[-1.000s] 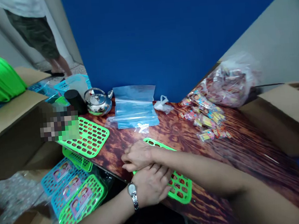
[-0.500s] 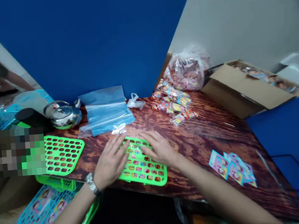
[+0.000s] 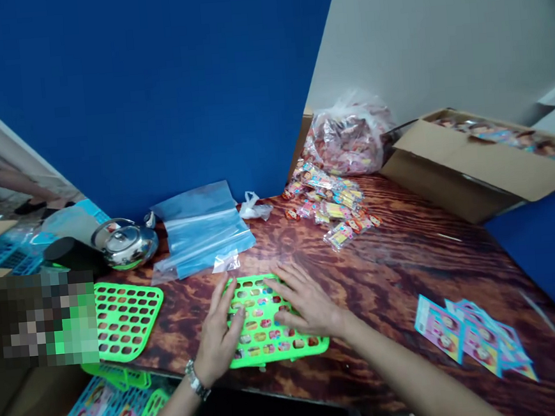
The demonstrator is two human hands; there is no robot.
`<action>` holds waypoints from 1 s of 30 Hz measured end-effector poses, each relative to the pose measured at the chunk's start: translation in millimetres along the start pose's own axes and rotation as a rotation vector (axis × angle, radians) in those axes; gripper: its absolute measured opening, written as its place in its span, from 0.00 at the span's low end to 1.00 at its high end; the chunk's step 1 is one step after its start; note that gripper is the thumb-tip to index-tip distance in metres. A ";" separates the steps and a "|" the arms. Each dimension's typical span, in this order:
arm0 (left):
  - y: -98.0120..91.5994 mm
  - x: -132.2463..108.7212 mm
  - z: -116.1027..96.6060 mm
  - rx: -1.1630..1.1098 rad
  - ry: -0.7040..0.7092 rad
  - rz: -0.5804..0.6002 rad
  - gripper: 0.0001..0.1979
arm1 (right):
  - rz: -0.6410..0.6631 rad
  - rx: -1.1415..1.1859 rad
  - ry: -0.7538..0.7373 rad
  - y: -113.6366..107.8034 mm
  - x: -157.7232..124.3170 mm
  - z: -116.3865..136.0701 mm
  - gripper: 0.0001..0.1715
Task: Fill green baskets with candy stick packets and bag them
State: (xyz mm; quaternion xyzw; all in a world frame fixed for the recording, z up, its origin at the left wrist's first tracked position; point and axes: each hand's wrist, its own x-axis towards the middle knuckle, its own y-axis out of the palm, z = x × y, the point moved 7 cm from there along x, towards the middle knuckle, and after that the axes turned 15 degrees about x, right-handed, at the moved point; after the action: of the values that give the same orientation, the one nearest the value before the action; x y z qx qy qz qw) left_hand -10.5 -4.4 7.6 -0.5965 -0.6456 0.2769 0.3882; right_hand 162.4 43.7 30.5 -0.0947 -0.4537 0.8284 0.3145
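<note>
Head view: both hands lie spread and flat on a green perforated tray (image 3: 274, 320) that sits at the near edge of the wooden table (image 3: 396, 256), straight ahead at 6 o'clock, its holes filled with small coloured packets. The left hand (image 3: 223, 337), a watch on its wrist, covers the tray's 9 o'clock side with fingers fanned open; the right hand (image 3: 307, 305) rests on the 3 o'clock side, palm down, gripping nothing. To do this pressing step well, I judge that the palms should bear down evenly and keep the tray from sliding over the table's near edge, so that the packets settle into the holes rather than popping out at the far corners. An empty green tray (image 3: 125, 316) lies at 9 o'clock, a stack of clear blue bags (image 3: 202, 230) at 11 o'clock beside a steel kettle (image 3: 125, 244), loose snack packets (image 3: 335, 213) at 1 o'clock before a full plastic sack (image 3: 348, 132), and printed cards (image 3: 475, 336) at 4 o'clock. Compared with half a second ago, the hands have kept their spread pose but sit a little closer to the near edge, the left one drawn further onto the tray; a second ago they were crossed over one another on it.
</note>
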 end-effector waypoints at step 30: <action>-100.1 136.7 103.7 0.241 -0.221 -0.030 0.20 | -0.174 0.124 0.203 -19.5 16.0 -31.2 0.23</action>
State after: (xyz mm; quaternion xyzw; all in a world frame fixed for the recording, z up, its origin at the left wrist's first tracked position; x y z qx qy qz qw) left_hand -150.5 127.7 56.5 -0.5015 -0.6555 0.4106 0.3877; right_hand 172.1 82.6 30.6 -0.1186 -0.3742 0.8105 0.4348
